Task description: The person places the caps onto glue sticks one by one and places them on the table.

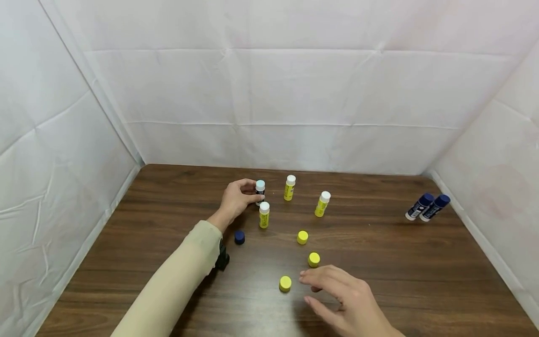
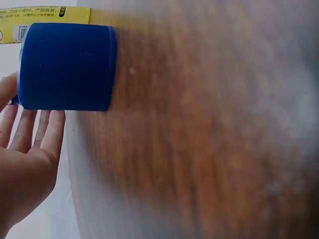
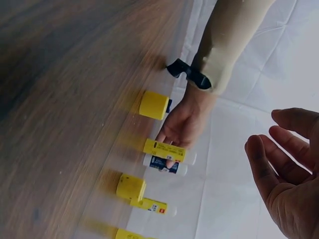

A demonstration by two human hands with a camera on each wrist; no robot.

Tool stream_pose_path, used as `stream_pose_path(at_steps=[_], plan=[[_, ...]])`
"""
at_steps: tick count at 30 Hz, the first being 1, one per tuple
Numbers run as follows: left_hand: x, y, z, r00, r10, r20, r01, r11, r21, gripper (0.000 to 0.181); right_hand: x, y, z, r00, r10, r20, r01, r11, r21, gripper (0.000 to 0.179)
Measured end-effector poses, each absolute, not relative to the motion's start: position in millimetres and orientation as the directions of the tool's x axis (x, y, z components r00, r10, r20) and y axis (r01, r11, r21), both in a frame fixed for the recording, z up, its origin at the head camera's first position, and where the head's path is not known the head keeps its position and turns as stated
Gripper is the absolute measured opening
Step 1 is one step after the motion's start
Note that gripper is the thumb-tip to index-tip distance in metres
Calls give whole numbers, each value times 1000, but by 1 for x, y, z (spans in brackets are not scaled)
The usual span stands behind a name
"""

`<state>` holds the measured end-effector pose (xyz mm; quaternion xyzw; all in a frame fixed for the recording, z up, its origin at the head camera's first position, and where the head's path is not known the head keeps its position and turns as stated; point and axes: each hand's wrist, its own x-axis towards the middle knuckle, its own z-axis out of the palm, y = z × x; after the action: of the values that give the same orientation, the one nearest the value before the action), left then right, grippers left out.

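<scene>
In the head view, my left hand [image 1: 234, 200] holds an upright navy glue stick [image 1: 259, 191] with a white top, thumb in front and fingers behind. Close by stands a yellow glue stick [image 1: 264, 218], also white-topped. Two more yellow ones, a back glue stick [image 1: 288, 191] and a right-hand glue stick [image 1: 321, 208], stand farther right. A navy cap [image 1: 239, 237] lies nearer me, large in the left wrist view. My right hand [image 1: 347, 297] hovers with parted fingers, holding nothing, beside a yellow cap [image 1: 285, 284] and another yellow cap [image 1: 313, 260].
A third yellow cap [image 1: 302, 238] sits farther back on the brown wooden table [image 1: 379, 252]. At the far right are two navy-capped glue sticks, one [image 1: 419, 207] beside the other [image 1: 435, 208]. White cloth walls [image 1: 294, 89] enclose the back and sides.
</scene>
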<state>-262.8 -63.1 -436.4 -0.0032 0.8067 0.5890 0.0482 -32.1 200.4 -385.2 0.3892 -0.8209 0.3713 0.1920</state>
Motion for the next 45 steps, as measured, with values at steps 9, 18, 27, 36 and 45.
stream_pose_path(at_steps=[9, 18, 27, 36, 45], plan=[[-263, -65, -434, -996, 43, -81, -65, 290, 955, 36, -30, 195, -383, -634, -492, 596, -773, 418, -477, 34], [-260, -69, -435, -995, 40, -89, -75, 279, 957, 37, -29, 194, -384, -637, -483, 600, -770, 420, -480, 37], [-253, -74, -435, -996, 27, -80, -71, 240, 968, 38, -29, 195, -385, -638, -479, 602, -769, 433, -470, 39], [-238, -87, -426, -999, 31, -35, -27, 212, 977, 42, -36, 199, -386, -656, -468, 592, -752, 472, -460, 42], [-210, -93, -401, -997, 47, 68, 76, 208, 975, 39, -61, 192, -392, -683, -486, 545, -726, 532, -436, 39]])
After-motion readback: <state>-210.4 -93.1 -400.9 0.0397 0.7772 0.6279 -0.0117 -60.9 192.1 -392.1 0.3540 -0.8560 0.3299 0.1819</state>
